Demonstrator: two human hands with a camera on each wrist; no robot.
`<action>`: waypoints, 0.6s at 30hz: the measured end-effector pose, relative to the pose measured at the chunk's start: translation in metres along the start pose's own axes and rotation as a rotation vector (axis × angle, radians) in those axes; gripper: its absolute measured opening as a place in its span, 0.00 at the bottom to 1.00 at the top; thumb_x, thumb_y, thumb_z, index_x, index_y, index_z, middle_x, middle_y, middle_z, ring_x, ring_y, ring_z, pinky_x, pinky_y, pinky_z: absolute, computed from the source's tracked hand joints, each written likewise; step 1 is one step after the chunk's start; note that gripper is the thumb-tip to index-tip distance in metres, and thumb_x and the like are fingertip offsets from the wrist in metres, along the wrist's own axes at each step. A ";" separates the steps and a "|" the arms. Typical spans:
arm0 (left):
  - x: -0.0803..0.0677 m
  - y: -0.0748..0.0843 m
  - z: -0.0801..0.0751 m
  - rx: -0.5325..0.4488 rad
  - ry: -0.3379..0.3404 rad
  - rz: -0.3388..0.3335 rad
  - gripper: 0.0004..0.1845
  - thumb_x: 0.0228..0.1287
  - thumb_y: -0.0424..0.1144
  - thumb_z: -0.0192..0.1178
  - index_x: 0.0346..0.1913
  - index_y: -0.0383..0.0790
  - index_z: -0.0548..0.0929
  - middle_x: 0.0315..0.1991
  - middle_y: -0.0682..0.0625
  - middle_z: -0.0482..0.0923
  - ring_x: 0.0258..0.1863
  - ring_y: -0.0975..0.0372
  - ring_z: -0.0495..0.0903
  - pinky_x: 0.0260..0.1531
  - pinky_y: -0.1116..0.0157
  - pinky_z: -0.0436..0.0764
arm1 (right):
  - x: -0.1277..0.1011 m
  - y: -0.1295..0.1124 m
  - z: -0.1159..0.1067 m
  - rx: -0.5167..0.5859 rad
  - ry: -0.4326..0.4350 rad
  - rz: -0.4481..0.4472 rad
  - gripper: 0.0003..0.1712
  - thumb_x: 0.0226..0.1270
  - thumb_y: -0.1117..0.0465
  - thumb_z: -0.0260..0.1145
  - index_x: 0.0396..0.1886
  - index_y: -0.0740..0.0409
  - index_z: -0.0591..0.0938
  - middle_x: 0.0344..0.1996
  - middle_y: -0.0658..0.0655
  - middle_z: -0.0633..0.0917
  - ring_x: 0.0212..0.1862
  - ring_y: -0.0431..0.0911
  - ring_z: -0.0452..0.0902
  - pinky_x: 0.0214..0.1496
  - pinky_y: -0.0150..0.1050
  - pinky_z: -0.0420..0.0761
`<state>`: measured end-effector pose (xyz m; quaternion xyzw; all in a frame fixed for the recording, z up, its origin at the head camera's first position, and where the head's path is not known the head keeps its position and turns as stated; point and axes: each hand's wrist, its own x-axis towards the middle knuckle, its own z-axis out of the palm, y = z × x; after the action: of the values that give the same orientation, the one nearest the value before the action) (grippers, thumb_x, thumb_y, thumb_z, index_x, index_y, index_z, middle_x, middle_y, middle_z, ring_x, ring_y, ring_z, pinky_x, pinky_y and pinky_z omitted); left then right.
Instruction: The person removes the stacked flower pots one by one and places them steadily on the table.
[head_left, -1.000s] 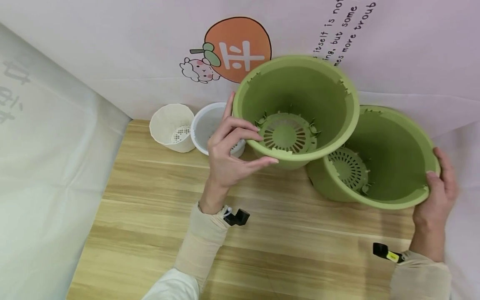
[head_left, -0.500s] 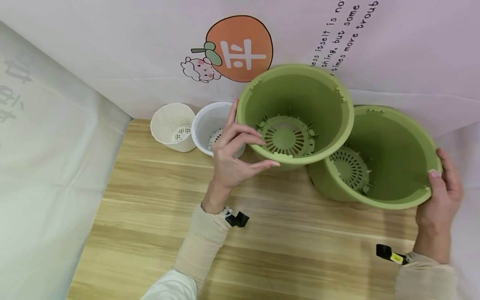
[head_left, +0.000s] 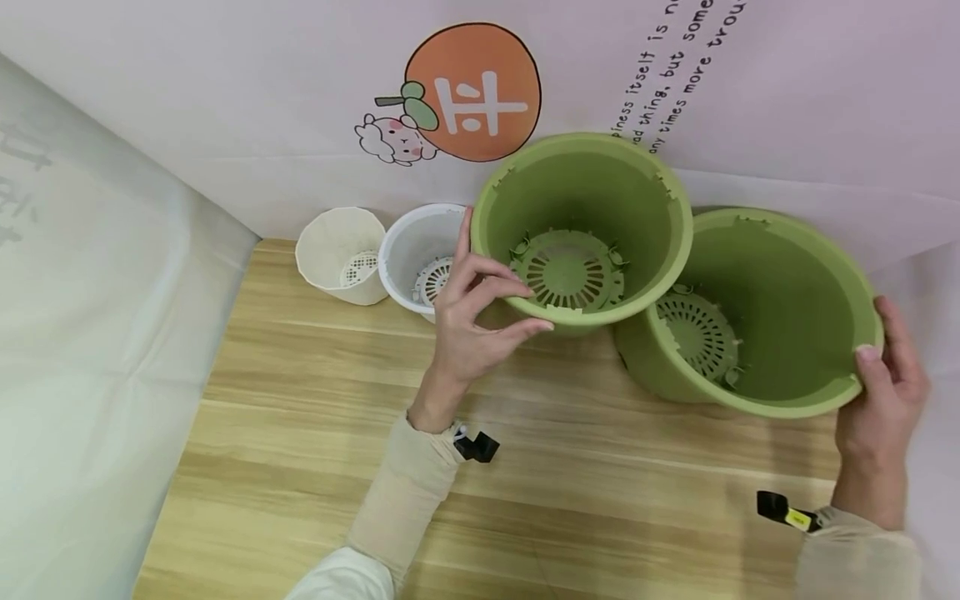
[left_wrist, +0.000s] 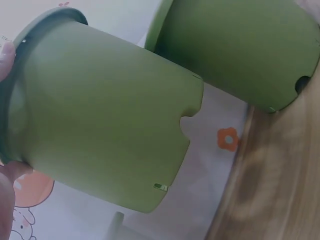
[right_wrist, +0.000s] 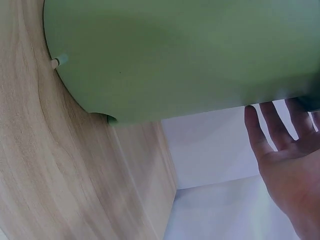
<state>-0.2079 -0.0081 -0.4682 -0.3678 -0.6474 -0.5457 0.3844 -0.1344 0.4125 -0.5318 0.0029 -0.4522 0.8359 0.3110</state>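
In the head view my left hand (head_left: 472,333) grips the rim of a green plant pot (head_left: 577,187), fingers over the rim. The left wrist view shows this pot (left_wrist: 105,110) raised above the table, its notched bottom edge in sight. A larger green plant pot (head_left: 780,292) stands beside it on the right; the raised pot's rim overlaps it in the head view. My right hand (head_left: 885,392) holds that larger pot's right rim, thumb on top. From the right wrist, several fingers (right_wrist: 252,125) touch its outer wall (right_wrist: 175,60).
Left of the green pots stand a pale grey pot (head_left: 420,250) with a slotted bottom and a small cream pot (head_left: 330,242). All are along the back of the wooden table (head_left: 600,483). A printed cloth backdrop (head_left: 262,100) rises right behind them.
The raised green pot has come lower and its right side has drawn leftward. My left hand has shifted slightly right, showing more of the grey pot. The larger pot stays put.
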 end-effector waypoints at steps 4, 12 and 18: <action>-0.005 -0.002 0.000 0.004 -0.017 0.006 0.22 0.52 0.54 0.75 0.27 0.35 0.85 0.30 0.45 0.79 0.48 0.46 0.81 0.73 0.36 0.50 | 0.000 0.001 -0.001 -0.022 -0.021 -0.013 0.32 0.59 0.80 0.57 0.66 0.82 0.66 0.63 0.74 0.73 0.57 0.56 0.77 0.55 0.36 0.84; -0.016 -0.009 -0.003 0.032 -0.045 -0.011 0.20 0.38 0.47 0.82 0.27 0.35 0.86 0.30 0.45 0.79 0.66 0.31 0.64 0.72 0.36 0.54 | -0.002 0.003 0.000 -0.035 -0.044 -0.030 0.35 0.55 0.81 0.59 0.66 0.82 0.65 0.64 0.74 0.72 0.60 0.57 0.75 0.58 0.36 0.83; -0.022 -0.014 -0.002 0.075 -0.041 -0.001 0.21 0.41 0.49 0.81 0.27 0.36 0.86 0.29 0.46 0.80 0.47 0.48 0.81 0.72 0.36 0.52 | -0.003 0.004 0.000 -0.045 -0.030 -0.036 0.36 0.55 0.81 0.61 0.66 0.82 0.65 0.63 0.74 0.73 0.59 0.56 0.76 0.57 0.35 0.83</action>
<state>-0.2109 -0.0131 -0.4943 -0.3639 -0.6754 -0.5136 0.3842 -0.1340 0.4099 -0.5356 0.0167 -0.4754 0.8197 0.3192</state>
